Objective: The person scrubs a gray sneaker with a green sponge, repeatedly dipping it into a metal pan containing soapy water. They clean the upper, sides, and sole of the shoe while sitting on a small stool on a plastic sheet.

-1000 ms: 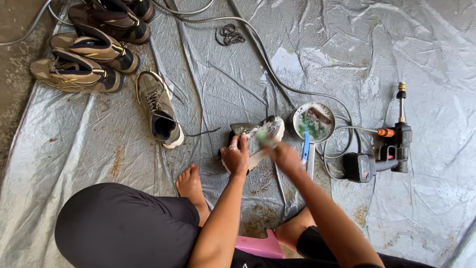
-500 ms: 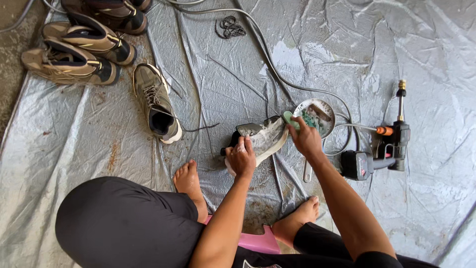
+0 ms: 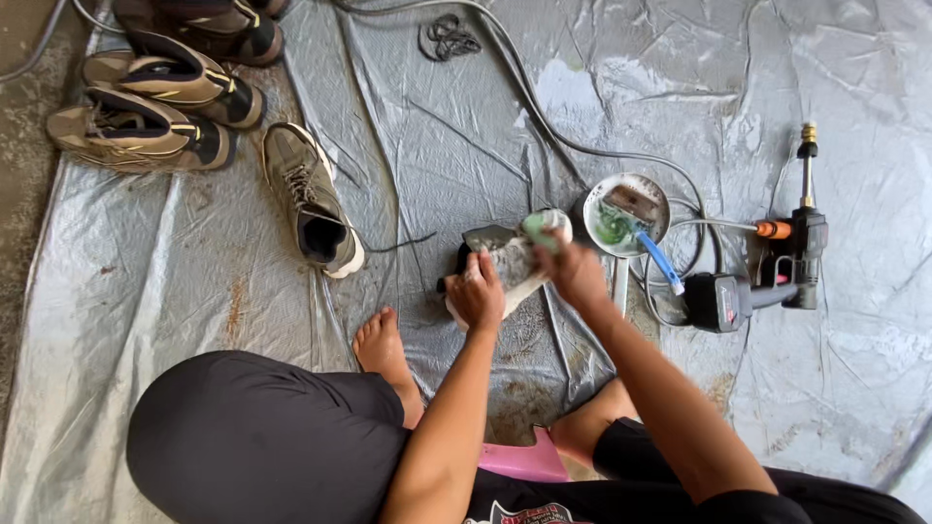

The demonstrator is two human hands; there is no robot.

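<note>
A grey, soapy sneaker (image 3: 505, 257) lies on the grey plastic sheet (image 3: 680, 87) in front of me. My left hand (image 3: 476, 291) grips its heel end and holds it steady. My right hand (image 3: 575, 272) is closed on a green scrubbing sponge (image 3: 536, 229) pressed against the shoe's toe end. Just right of the shoe stands a small round bowl (image 3: 626, 215) with greenish soapy water, a brush and a blue-handled toothbrush (image 3: 660, 260) leaning out of it.
A handheld pressure washer gun (image 3: 767, 281) with a hose lies at the right. One tan sneaker (image 3: 311, 199) sits at the left, with several more shoes (image 3: 155, 107) at the top left. My bare feet (image 3: 383, 354) rest on the wet sheet.
My right hand came back from the bowl to the shoe's toe with the green sponge. My left hand stays on the heel.
</note>
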